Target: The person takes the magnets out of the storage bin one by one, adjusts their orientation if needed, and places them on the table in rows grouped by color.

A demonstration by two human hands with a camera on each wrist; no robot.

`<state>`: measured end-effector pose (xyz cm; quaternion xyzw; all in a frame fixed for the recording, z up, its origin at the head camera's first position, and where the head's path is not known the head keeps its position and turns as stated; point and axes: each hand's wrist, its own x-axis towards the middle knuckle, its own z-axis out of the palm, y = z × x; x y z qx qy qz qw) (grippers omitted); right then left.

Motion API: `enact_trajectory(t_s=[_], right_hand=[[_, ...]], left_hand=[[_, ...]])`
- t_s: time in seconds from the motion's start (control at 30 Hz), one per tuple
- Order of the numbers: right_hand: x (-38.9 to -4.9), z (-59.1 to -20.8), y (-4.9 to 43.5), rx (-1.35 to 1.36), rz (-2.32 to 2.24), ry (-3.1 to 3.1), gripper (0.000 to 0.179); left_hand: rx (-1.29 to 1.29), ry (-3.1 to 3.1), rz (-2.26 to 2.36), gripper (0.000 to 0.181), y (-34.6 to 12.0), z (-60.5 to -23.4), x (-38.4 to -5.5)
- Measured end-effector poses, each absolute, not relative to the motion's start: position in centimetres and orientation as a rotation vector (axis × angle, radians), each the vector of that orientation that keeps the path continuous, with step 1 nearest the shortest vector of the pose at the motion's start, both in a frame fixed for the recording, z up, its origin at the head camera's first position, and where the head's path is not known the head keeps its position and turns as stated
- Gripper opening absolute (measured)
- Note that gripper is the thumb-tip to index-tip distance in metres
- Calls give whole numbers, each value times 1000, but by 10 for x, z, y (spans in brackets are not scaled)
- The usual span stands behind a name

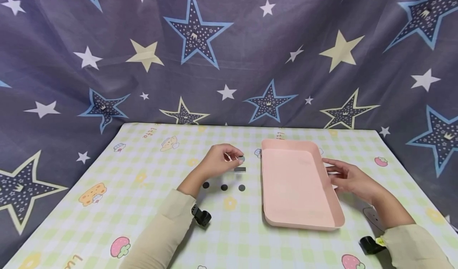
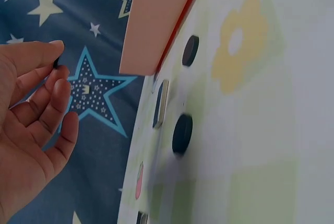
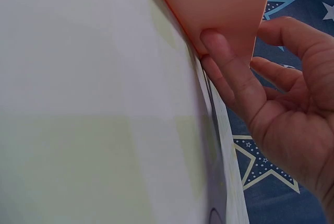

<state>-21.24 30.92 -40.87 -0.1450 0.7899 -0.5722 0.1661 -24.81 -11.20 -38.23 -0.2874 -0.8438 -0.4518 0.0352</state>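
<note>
My left hand (image 1: 220,160) is raised over the table, pinching a small dark disc (image 1: 241,158) between thumb and fingertips. Only a thin dark edge of that disc shows in the left wrist view. Just below the hand lies a dark rectangular block (image 1: 240,169) with a lighter edge. Several black discs lie nearer me, among them a left disc (image 1: 206,185), a middle disc (image 1: 224,187) and a right disc (image 1: 241,188). My right hand (image 1: 352,180) touches the outer right wall of a shallow pink tray (image 1: 297,222) with relaxed, extended fingers (image 3: 222,49).
A checked tablecloth (image 1: 157,229) with printed fruit and flowers covers the table. Behind it hangs a dark star-patterned curtain (image 1: 243,70). Black wrist cameras sit at both cuffs, the left camera (image 1: 202,217) close to the tabletop.
</note>
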Motion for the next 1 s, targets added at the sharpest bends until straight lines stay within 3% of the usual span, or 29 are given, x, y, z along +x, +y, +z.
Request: enact_trajectory(t_s=[1.0], right_hand=[[-211,-408,309,-439,-1617,2270,67]], left_hand=[[-782,-2660,-1313,11,-193,-384,-227]])
